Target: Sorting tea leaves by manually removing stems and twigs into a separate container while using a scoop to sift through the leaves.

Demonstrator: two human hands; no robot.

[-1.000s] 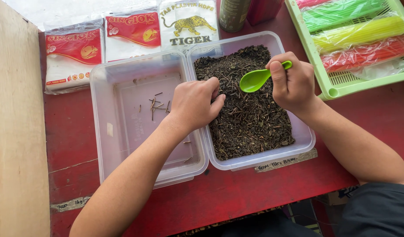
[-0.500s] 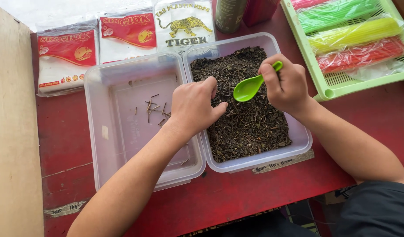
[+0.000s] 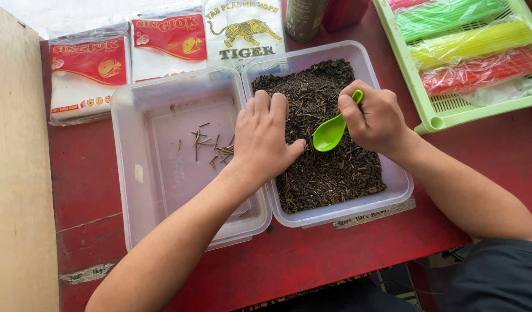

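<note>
— Two clear plastic tubs sit side by side on the red bench [image 3: 346, 242], right?

— Yes. The right tub [image 3: 401, 179] is filled with dark dried tea leaves [image 3: 329, 167]; the left tub [image 3: 162, 173] holds only a few loose brown stems [image 3: 211, 144] near its middle.

— Where is the left hand [image 3: 263, 136]?

— It lies across the shared rims of the two tubs, palm down, fingers stretched out flat and close together over the edge of the leaves. It grips nothing that I can see.

— And the right hand [image 3: 372, 118]?

— Curled closed around the handle of a small green spoon [image 3: 332, 132]. The bowl of the spoon points down and left, resting on the leaves just beside the left thumb.

— What lies around them?

— Three packets of plastic bags [image 3: 162, 43] line the far edge behind the tubs. A light green basket [image 3: 436, 118] stands at the right, holding bundles of green, yellow and red straws [image 3: 473, 43].
</note>
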